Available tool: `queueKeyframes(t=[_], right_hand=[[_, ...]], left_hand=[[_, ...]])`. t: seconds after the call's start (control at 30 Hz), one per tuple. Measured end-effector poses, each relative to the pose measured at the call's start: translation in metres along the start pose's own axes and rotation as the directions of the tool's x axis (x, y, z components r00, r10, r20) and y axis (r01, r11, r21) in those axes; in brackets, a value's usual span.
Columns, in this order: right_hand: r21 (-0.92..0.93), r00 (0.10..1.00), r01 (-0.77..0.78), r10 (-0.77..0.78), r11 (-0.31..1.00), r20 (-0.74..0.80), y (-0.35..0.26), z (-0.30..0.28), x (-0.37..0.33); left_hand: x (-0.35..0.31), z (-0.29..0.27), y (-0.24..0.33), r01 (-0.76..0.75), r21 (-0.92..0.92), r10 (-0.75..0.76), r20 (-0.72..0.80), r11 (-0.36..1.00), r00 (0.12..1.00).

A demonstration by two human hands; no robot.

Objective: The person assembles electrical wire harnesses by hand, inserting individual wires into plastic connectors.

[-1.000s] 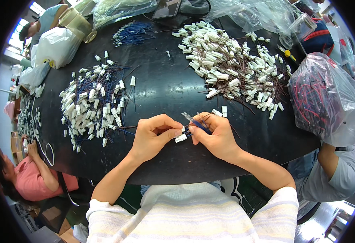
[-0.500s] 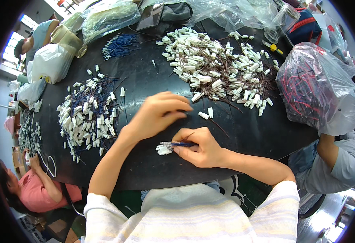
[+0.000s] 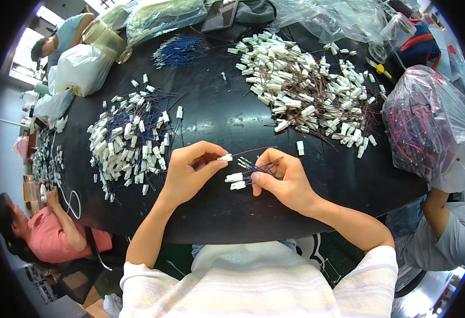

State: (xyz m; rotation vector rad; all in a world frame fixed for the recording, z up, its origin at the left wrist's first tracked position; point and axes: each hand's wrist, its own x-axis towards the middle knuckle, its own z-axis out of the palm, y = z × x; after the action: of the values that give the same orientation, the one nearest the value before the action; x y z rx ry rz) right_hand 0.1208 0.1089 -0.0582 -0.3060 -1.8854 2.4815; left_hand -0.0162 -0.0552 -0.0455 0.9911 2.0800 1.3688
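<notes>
Work is judged to be well under way but far from finished: a smaller heap of white plastic connectors with dark blue leads is seen to the left on the glossy black table, while a larger heap with dark reddish wires lies at upper right. A small white connector is pinched in the left hand; thin blue wires with two rectangular white connectors are clamped in the right hand, near the table's front edge.

Both bare arms reach forward side by side, the left hand with its fingers pinched shut, the right hand curled in a pinch just beside it, nearly touching.
</notes>
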Motion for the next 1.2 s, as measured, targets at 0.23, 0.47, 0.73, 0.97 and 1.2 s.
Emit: queueKeyframes(t=[0.23, 0.47, 0.73, 0.97, 1.2], right_hand=[[-0.017, 0.998, 0.003, -0.004, 1.000, -0.065, 0.000, 0.008, 0.002], [-0.059, 0.999, -0.036, 0.034, 0.998, -0.038, -0.003, 0.007, 0.003], [0.017, 0.999, -0.037, 0.038, 0.999, -0.030, -0.010, 0.004, 0.002], [0.043, 0.998, -0.049, 0.051, 0.998, -0.033, -0.008, 0.005, 0.002], [-0.009, 0.999, -0.051, 0.051, 0.999, -0.004, -0.004, 0.002, 0.002]], left_hand=[[-0.011, 0.003, 0.005, -0.025, -0.202, 0.018, -0.040, 0.979, 0.999], [-0.013, -0.004, 0.004, 0.025, -0.099, -0.020, 0.052, 0.995, 0.998], [-0.012, -0.003, 0.004, -0.018, -0.057, 0.022, 0.074, 0.998, 0.997], [-0.012, 0.004, -0.002, -0.083, -0.112, 0.087, 0.034, 0.990, 0.996], [-0.012, 0.003, -0.002, -0.061, -0.170, 0.056, -0.030, 0.984, 0.998]])
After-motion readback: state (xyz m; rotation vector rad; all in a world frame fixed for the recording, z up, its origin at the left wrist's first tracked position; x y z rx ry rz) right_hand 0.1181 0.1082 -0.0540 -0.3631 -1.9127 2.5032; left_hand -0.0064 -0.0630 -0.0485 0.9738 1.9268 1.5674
